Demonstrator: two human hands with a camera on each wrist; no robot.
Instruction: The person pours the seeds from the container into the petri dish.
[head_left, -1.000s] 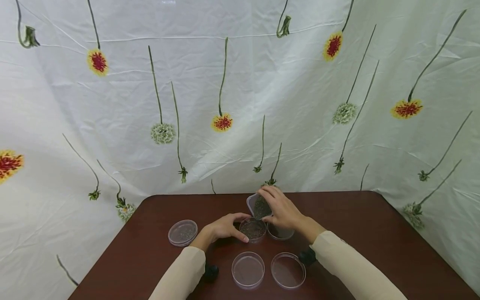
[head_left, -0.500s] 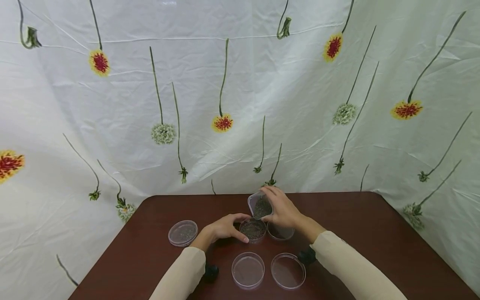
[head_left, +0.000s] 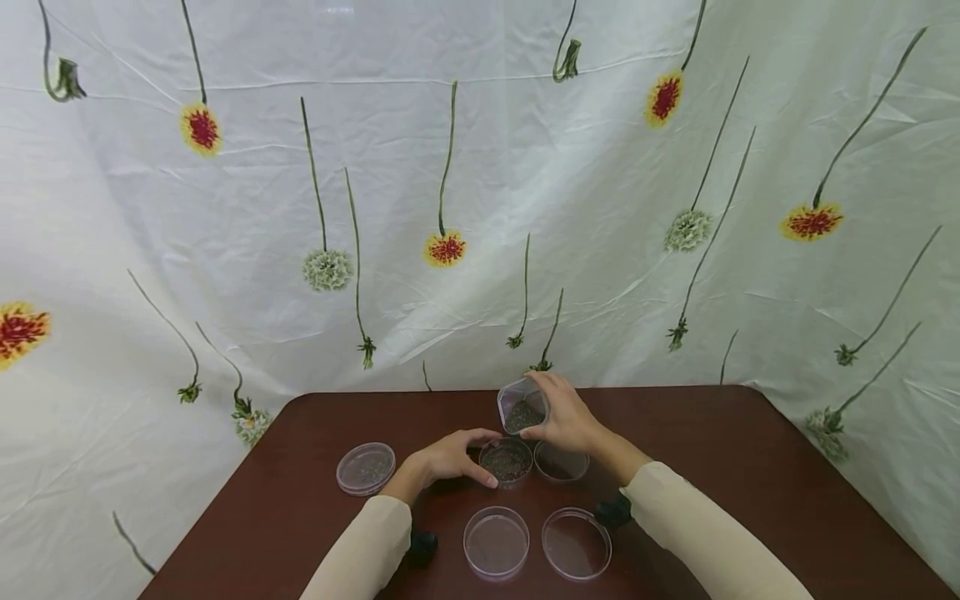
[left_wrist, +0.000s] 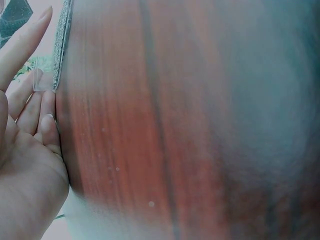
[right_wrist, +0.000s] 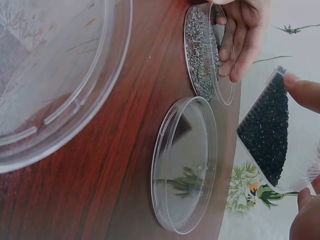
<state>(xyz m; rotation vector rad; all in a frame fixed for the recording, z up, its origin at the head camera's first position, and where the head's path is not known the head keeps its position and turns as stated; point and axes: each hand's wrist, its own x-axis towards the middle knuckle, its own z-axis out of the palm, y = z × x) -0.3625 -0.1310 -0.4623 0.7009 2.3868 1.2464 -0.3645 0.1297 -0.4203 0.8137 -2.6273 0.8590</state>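
A round clear petri dish (head_left: 512,482) with a layer of speckled grey grains (right_wrist: 200,65) stands near the back middle of the table. My left hand (head_left: 447,457) curves round its left side, thumb at the front and index finger behind. Just above the dish's far edge, my right hand (head_left: 567,418) grips a clear square plastic tub (head_left: 511,394) between thumb and fingers. The tub tilts, and dark grains (right_wrist: 267,132) lie heaped in its lower corner. In the left wrist view the palm (left_wrist: 30,170) and loosely bent fingers show beside the dish wall.
Right of the filled dish is another petri dish (head_left: 562,478), partly under my right wrist. Two clear round dishes, a left one (head_left: 496,575) and a right one (head_left: 577,577), lie nearer me. A lidded dish (head_left: 366,492) sits at the left. Behind the table (head_left: 675,433) hangs a flowered cloth (head_left: 600,208).
My right hand has tipped the tub back and raised it slightly; the dark grains have slid lower inside it. The left hand and the dishes have stayed in place.
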